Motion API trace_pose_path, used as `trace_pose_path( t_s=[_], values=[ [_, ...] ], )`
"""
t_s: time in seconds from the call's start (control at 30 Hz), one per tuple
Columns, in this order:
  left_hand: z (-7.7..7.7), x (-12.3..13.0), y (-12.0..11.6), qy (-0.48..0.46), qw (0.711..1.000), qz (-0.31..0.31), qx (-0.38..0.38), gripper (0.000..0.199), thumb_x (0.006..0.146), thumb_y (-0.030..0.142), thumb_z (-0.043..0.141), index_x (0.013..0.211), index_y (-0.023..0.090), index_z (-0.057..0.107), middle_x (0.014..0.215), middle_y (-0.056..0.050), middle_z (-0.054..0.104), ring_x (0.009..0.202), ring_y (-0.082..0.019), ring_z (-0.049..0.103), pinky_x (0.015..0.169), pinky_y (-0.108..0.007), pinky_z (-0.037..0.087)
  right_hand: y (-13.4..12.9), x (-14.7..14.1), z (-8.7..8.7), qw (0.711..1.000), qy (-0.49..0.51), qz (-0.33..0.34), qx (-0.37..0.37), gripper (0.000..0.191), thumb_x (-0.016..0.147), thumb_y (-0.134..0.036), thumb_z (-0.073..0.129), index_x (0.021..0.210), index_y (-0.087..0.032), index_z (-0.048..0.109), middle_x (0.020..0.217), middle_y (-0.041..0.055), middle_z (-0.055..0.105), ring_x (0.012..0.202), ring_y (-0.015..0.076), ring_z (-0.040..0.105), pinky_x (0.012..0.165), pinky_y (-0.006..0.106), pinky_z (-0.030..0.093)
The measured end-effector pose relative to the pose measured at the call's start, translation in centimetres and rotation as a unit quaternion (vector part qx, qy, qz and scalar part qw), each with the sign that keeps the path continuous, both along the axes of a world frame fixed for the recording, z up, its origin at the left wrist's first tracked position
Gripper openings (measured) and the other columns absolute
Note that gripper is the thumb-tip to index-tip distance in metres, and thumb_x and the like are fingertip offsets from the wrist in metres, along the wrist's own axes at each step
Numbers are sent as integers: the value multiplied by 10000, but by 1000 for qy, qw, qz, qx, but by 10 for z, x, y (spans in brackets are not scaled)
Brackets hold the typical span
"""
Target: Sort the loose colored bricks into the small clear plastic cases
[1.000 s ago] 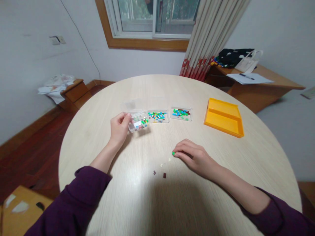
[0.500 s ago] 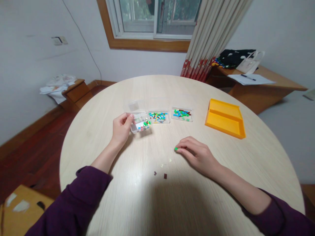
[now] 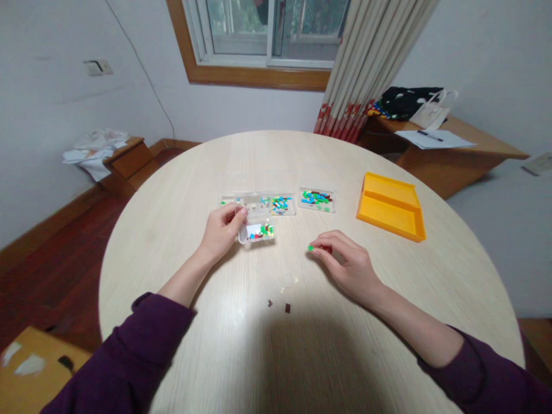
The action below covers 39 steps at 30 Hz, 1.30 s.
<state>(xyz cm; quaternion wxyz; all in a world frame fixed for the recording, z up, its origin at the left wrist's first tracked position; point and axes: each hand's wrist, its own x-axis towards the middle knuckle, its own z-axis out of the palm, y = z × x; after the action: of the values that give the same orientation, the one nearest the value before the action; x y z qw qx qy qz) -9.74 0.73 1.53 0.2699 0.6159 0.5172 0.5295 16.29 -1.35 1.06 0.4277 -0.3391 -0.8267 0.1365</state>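
Note:
My left hand (image 3: pixel 222 231) grips a small clear plastic box (image 3: pixel 257 240) by its left side, tilted above the table, with small coloured building bricks (image 3: pixel 266 230) gathered at its right end. Between the thumb and fingers of my right hand (image 3: pixel 345 261) is a small green brick (image 3: pixel 310 248), held to the right of that box. Two more clear boxes with bricks lie behind: a middle box (image 3: pixel 290 213), partly covered by the held one, and a right box (image 3: pixel 330 208). Nearer me, a dark brown brick (image 3: pixel 287 308), a smaller brown piece (image 3: pixel 269 303) and pale pieces (image 3: pixel 283 290) lie loose.
An orange-yellow open case (image 3: pixel 390 217) lies on the right part of the round wooden table (image 3: pixel 207 356). Beyond the table stand a side desk (image 3: pixel 483 152) with papers and a bag, and a small cabinet (image 3: pixel 129 158) at left. A cardboard box (image 3: pixel 38 368) is at lower left.
My left hand has brought the clear box toward me and to the right, tilting it more. My right hand has lifted slightly with the green brick.

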Motion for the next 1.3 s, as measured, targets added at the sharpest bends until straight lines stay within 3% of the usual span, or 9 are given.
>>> trace_pose_path(
  t_s=[0.13, 0.27, 0.47, 0.6, 0.77, 0.97, 1.13, 1.3],
  values=[
    [-2, 8, -4, 40, 999, -36, -7, 262, 795, 345, 503, 597, 180, 545, 560, 10, 528, 535, -120, 451, 508, -239, 342, 6, -16, 0, 998, 30, 4, 52, 102, 875, -171, 558, 860, -216, 648, 776, 54, 658, 757, 183, 613, 658, 326, 514],
    [-1, 12, -6, 63, 996, -60, -15, 253, 801, 329, 491, 607, 178, 548, 570, 10, 523, 547, -122, 450, 524, -243, 340, 14, -46, -1, 992, 52, 49, 100, 99, 881, -160, 562, 902, -203, 648, 813, 62, 668, 796, 183, 615, 700, 343, 516],
    [-2, 10, -6, 51, 996, -64, -16, 232, 807, 306, 501, 621, 178, 555, 574, 11, 518, 547, -119, 450, 520, -244, 344, 22, -72, -5, 990, 33, 103, 90, 176, 909, -155, 512, 1005, -203, 650, 931, 78, 691, 868, 184, 628, 756, 366, 523],
    [-3, 7, -4, 44, 997, -58, -16, 234, 806, 294, 504, 607, 178, 547, 570, 11, 523, 542, -116, 447, 510, -240, 340, 22, -68, -5, 989, 36, 101, 103, 199, 909, -121, 498, 1029, -190, 640, 938, 88, 691, 874, 177, 630, 752, 351, 528],
    [-2, 0, -1, 18, 1000, -7, -4, 262, 799, 299, 530, 567, 175, 528, 531, 24, 511, 519, -109, 443, 513, -236, 342, 13, -54, -1, 989, 44, 106, 90, 152, 889, -107, 520, 955, -180, 636, 841, 69, 678, 802, 165, 620, 710, 335, 521],
    [1, -4, 0, -10, 999, 30, -3, 268, 797, 280, 530, 553, 170, 534, 539, 20, 515, 525, -103, 443, 522, -230, 350, 2, -23, 1, 987, -11, 158, -6, 155, 889, -99, 494, 914, -161, 634, 784, 62, 654, 769, 147, 600, 694, 301, 509],
    [3, -2, 0, -13, 999, 34, -2, 251, 786, 262, 543, 551, 175, 528, 532, 20, 518, 512, -102, 444, 515, -229, 361, -1, -6, 4, 958, -114, 236, -116, 167, 871, -172, 566, 1017, -170, 647, 900, 87, 662, 872, 157, 610, 759, 302, 512],
    [4, -4, 1, -13, 998, 55, 14, 249, 775, 245, 539, 537, 173, 530, 514, 22, 512, 496, -97, 443, 496, -221, 362, 1, -4, 5, 949, -139, 250, -133, 94, 853, -174, 604, 913, -167, 676, 876, 79, 642, 854, 153, 600, 755, 298, 498]
  ],
)
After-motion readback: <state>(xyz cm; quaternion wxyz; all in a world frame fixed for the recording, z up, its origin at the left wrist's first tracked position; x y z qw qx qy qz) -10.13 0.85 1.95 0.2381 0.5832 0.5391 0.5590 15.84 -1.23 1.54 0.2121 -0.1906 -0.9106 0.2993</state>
